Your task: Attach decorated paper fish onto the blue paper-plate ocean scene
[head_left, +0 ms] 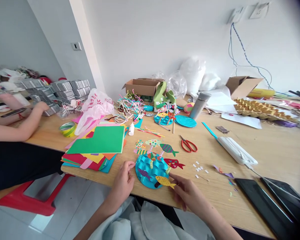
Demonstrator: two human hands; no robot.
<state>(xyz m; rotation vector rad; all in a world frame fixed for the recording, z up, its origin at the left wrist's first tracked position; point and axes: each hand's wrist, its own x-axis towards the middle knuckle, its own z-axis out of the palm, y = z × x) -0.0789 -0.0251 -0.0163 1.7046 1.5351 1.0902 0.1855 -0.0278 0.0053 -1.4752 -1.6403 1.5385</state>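
Note:
A round blue craft base [150, 166] with wavy blue strips lies at the table's front edge, carrying several paper fish, among them a yellow fish [165, 181], a red fish [174, 163] and a green-purple fish [169, 148]. At its left rim is my left hand [123, 180], thumb and forefinger pressed together on the edge. My right hand [186, 190] is at the right side, its fingertips beside the base and the yellow fish's tail, fingers slightly curled and apart. Whether it touches either is unclear.
Red-handled scissors [188, 145], a white glue bottle [131, 129] and coloured paper [97, 141] lie beyond the base. A power strip [237, 150] and dark phones [262, 203] are at the right. Behind stands a grey bottle [200, 105]. Another person's arm [22, 126] reaches in at left.

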